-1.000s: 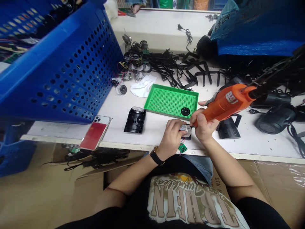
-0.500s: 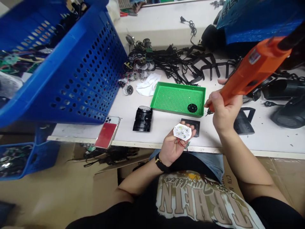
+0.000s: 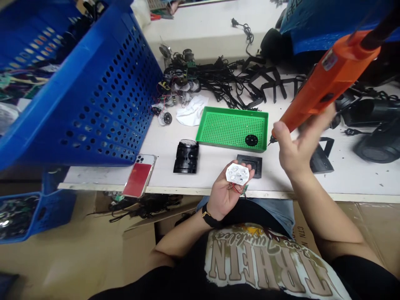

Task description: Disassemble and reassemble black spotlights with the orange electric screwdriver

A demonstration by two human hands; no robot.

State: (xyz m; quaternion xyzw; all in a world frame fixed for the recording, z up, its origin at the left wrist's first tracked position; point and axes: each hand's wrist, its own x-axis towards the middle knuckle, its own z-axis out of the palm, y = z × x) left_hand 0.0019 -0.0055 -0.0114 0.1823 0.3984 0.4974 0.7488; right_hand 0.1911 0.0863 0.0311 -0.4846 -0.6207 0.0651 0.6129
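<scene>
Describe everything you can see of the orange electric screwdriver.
The orange electric screwdriver has a glossy plastic-looking body, a label near its upper end, a black cord leaving that end, and a thin bit at its lower tip. It slants down over the bench, held in the right hand, its tip near the green tray.

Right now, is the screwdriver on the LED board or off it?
Off. The orange electric screwdriver, raised in the right hand, has its tip clear of the white LED board, which lies on the left hand.

Left: blue basket (image 3: 125,104) — it blocks me.
Gap: my left hand (image 3: 223,196) could pass between housing (image 3: 186,157) and plate (image 3: 249,166).
Ahead: cables (image 3: 215,79) — tangled behind the tray (image 3: 233,146).
</scene>
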